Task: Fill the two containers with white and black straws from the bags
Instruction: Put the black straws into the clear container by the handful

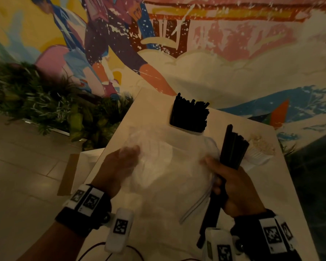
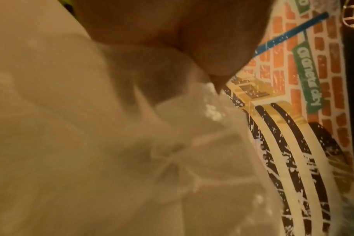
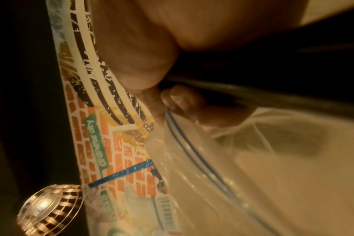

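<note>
The right hand [image 1: 233, 187] has its fingers [image 3: 184, 99] curled round a bundle of black straws [image 1: 231, 147]. The bundle's long axis runs from near the person's right wrist up and away, tilted a little to the right, with its far ends fanned out above the hand and its near ends sticking out below the palm. The same hand also touches one edge of a clear plastic bag [image 1: 169, 166], whose blue zip line [image 3: 192, 151] shows just beside the fingertips in the right wrist view.

The left hand [image 1: 117, 166] grips the other side of the bag, its fingers bent into the thin film; in the left wrist view the crumpled plastic [image 2: 131, 143] fills most of the picture below the hand. The bag lies spread between the two hands over the white counter [image 1: 158, 232].

At the far edge of the counter a container [image 1: 186, 127] is packed with black straws [image 1: 190, 112] standing nearly upright, ends pointing up and slightly away. To its right, behind the held bundle, a second container holds white straws [image 1: 260, 147], leaning to the right.

A painted mural [image 1: 215, 44] covers the wall behind, with green plants [image 1: 36, 102] along its foot on the left
</note>
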`<state>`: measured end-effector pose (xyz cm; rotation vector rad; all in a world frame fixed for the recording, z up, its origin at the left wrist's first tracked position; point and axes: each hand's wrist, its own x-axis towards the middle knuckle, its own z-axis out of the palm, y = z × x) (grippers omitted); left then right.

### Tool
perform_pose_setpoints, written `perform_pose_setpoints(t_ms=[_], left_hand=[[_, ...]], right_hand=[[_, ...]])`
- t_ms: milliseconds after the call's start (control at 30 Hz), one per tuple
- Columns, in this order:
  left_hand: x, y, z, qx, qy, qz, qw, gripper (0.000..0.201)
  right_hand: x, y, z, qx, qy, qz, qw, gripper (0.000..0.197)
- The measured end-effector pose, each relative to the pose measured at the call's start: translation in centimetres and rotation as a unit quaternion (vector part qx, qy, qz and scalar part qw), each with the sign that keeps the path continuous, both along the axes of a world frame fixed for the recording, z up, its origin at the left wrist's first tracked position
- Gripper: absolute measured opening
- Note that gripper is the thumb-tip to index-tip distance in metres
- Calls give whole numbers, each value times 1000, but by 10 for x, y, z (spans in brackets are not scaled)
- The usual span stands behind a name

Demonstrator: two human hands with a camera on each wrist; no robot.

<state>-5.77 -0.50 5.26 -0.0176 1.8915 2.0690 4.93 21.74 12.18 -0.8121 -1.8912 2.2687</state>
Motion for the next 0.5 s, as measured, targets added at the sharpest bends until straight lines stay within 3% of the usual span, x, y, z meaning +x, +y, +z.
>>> perform_pose_setpoints(t_ms=[67,133,200,267,367,433,500], left_hand=[[-5,-2,1,-174,135,33,975,23],[-7,-7,1,-267,128,84,951,37],[-8,-11,-4,-228,61,70,969,53],[-9,-17,-16,-148,-80,-3,986,73],[-1,-27,-35,-154,-247,-127,948,86],[6,-30,-44,-159,-292,-174,927,87],[13,-28,-49,-134,-292,-181,930,82]], right_hand=[[1,13,-10,-1,-31,-42,999,19],[3,29,-25,9,-68,-90,994,24],[7,40,-43,-10,-101,-109,989,26],[12,46,-57,-59,-121,-108,985,19],[14,50,-69,-123,-139,-100,978,13],[14,51,-72,-151,-147,-96,973,18],[14,53,-75,-175,-152,-101,967,27]])
